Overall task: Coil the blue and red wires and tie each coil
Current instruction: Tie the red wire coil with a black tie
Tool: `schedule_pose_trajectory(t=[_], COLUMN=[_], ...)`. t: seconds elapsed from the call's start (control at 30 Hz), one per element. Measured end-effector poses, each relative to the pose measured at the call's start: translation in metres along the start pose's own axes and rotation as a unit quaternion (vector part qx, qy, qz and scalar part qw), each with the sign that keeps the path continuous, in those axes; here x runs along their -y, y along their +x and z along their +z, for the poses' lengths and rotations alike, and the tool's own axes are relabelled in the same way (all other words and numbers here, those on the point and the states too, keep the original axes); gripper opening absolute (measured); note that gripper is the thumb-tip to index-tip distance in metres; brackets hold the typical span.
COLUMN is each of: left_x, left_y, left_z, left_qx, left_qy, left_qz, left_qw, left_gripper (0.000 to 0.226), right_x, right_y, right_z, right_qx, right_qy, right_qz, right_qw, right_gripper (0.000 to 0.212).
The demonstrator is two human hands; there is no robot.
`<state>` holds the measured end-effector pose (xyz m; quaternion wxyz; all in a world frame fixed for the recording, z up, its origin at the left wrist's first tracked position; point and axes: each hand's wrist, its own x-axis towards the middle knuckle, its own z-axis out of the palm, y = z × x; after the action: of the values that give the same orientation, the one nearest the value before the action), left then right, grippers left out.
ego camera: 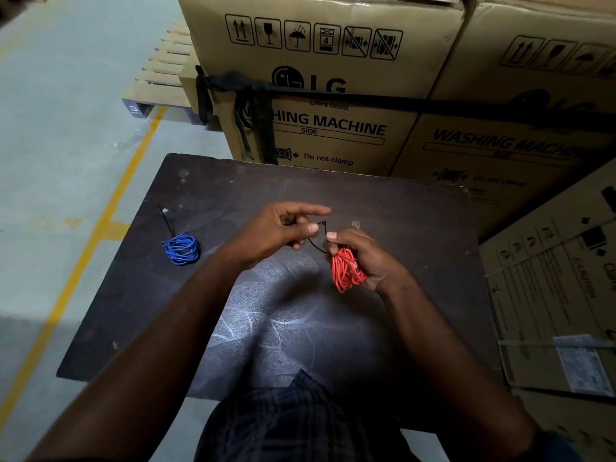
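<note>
A blue wire coil (181,248) lies on the dark table (416,228) at the left, bound by a black cable tie whose tail (166,221) sticks up and back. Above the table's middle, my right hand (363,258) grips a bunched red wire coil (346,270). A thin black cable tie (316,243) curves from that coil to my left hand (276,233), which pinches its free end between thumb and fingers. The two hands are close together, thumbs almost touching.
Large cardboard washing-machine boxes (320,88) stand right behind the table, strapped with a black band, and more boxes (550,295) crowd its right side. A wooden pallet (160,81) and a yellow floor line (110,208) lie to the left.
</note>
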<state>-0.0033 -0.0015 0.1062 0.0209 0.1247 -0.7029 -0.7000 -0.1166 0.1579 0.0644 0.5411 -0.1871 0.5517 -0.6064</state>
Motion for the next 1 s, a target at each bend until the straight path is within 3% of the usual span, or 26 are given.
schedule_pose_trajectory(t=[0.27, 0.73, 1.0], left_x=[0.0021, 0.0044, 0.0039], left_y=[0.0016, 0.0013, 0.0002], left_z=[-0.0005, 0.0067, 0.0071], left_qx=[0.015, 0.014, 0.006], left_qy=[0.012, -0.006, -0.023], left_qz=[-0.003, -0.002, -0.009], left_qw=[1.0, 1.0, 1.0], left_gripper=[0.023, 0.017, 0.016], right_x=[-0.0006, -0.0037, -0.005], right_y=[-0.0001, -0.002, 0.0006], right_z=[-0.0046, -0.0035, -0.0052], right_qx=[-0.002, 0.062, 0.034], right_qy=[0.002, 0.184, 0.158], right_qz=[0.008, 0.007, 0.007], right_qw=[1.0, 0.981, 0.987], right_gripper=[0.029, 0.033, 0.032])
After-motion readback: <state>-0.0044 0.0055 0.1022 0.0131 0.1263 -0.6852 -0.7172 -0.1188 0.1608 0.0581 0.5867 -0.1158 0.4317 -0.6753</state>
